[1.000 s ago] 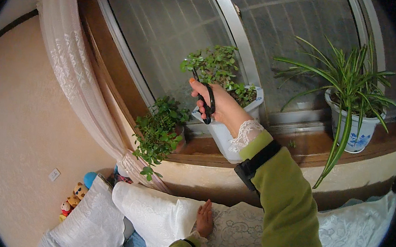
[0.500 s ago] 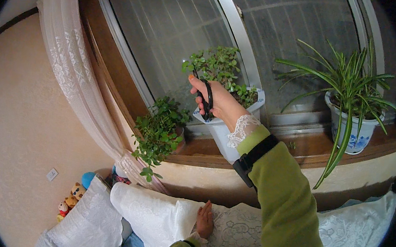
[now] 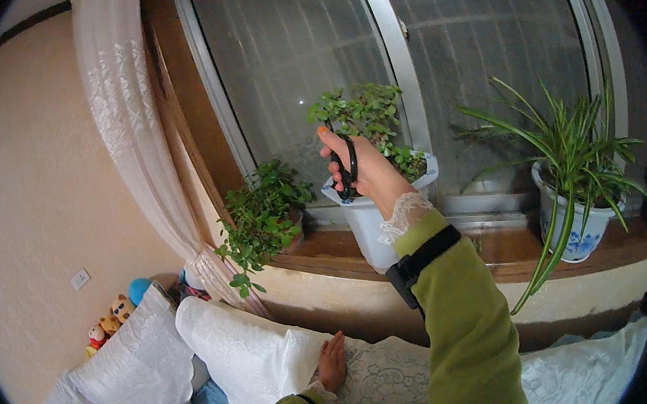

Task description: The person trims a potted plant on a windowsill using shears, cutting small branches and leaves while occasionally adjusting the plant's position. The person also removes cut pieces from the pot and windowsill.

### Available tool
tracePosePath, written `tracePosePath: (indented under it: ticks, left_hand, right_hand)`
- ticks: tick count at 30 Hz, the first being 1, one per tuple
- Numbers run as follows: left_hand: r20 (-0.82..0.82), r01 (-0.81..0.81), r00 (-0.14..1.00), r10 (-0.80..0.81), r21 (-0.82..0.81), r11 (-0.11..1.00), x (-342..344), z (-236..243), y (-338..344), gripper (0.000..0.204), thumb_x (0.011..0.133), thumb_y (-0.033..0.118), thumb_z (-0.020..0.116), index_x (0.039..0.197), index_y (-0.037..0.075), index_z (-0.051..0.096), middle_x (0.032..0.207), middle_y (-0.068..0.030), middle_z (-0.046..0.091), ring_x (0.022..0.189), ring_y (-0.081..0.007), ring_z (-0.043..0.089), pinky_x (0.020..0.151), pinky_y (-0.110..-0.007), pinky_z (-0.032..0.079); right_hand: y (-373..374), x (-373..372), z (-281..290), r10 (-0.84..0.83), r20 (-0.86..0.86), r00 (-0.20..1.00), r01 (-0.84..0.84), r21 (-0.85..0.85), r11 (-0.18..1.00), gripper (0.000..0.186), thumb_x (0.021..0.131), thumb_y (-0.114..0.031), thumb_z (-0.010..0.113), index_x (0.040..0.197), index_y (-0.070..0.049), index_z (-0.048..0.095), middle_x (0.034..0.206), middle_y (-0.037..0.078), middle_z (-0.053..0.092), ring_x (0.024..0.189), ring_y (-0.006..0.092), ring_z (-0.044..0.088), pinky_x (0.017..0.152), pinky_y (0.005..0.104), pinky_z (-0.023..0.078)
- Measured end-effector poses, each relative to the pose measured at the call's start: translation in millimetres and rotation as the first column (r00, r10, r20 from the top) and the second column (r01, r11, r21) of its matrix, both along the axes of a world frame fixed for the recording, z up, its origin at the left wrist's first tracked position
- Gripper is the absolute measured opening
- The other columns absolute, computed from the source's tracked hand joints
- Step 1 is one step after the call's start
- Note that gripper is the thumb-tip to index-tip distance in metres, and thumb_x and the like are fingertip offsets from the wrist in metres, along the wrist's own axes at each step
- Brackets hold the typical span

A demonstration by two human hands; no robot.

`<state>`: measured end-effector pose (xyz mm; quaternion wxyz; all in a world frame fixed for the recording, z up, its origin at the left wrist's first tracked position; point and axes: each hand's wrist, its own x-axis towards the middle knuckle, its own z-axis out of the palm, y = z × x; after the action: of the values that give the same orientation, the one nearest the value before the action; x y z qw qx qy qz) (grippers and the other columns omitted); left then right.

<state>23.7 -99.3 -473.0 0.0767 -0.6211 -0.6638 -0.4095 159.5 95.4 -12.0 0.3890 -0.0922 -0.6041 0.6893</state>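
Note:
My right hand [image 3: 373,169] is closed round the black looped handles of a pair of scissors [image 3: 354,162]. It is raised in front of a bushy green plant [image 3: 371,111] in a white, angular pot [image 3: 374,229] on the windowsill. The blades point up toward the leaves at the plant's left side; whether they touch a stem I cannot tell. Lower down, my left hand [image 3: 334,363] lies flat with fingers stretched out on the white lace cover [image 3: 388,376] of the sofa back.
A trailing leafy plant [image 3: 256,219] stands left on the wooden sill [image 3: 490,253]. At the right is a long-leaved striped plant [image 3: 570,148] in a blue-and-white pot [image 3: 570,226]. A pale curtain [image 3: 122,105] hangs at the left; soft toys [image 3: 120,309] sit below.
The view has shifted slightly, so the sill and plants sit a little lower. My right hand keeps the scissors by the same plant, and my left hand stays on the sofa back.

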Motion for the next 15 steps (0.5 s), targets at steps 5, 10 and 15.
tracePosePath:
  ticks: [5, 10, 15]
  left_hand:
    - [-0.007, -0.011, 1.0, 0.011, -0.016, 1.0, -1, -1, 2, 0.045, 0.104, 0.022, 0.033, 0.138, -0.003, 0.049, 0.149, -0.0184, 0.045, 0.138, -0.0327, 0.041, 0.117, -0.049, 0.024]
    - [0.027, -0.004, 1.0, 0.004, -0.012, 1.0, -1, 1, 1, 0.045, 0.104, 0.022, 0.033, 0.138, -0.003, 0.049, 0.149, -0.0186, 0.045, 0.138, -0.0331, 0.041, 0.118, -0.049, 0.023]
    - [0.021, -0.005, 1.0, 0.006, -0.031, 0.999, 1, 3, -2, 0.045, 0.104, 0.021, 0.034, 0.138, -0.003, 0.049, 0.149, -0.0182, 0.044, 0.138, -0.0329, 0.04, 0.118, -0.048, 0.023]
  right_hand:
    - [-2, -1, 2, -0.012, 0.016, 1.0, 0.012, -0.032, 0.999, 0.056, 0.088, -0.058, 0.067, 0.096, -0.004, 0.053, 0.06, -0.001, 0.047, 0.047, 0.0102, 0.046, 0.042, 0.0269, 0.04]
    - [0, 3, 1, 0.015, 0.011, 1.0, -0.015, -0.018, 1.0, 0.056, 0.088, -0.059, 0.067, 0.096, -0.004, 0.053, 0.061, -0.001, 0.047, 0.047, 0.0099, 0.046, 0.042, 0.0271, 0.04]
    - [-2, 13, -4, -0.078, 0.081, 0.994, 0.074, 0.054, 0.996, 0.056, 0.088, -0.059, 0.066, 0.097, -0.005, 0.054, 0.06, -0.001, 0.047, 0.047, 0.0102, 0.046, 0.042, 0.0279, 0.045]
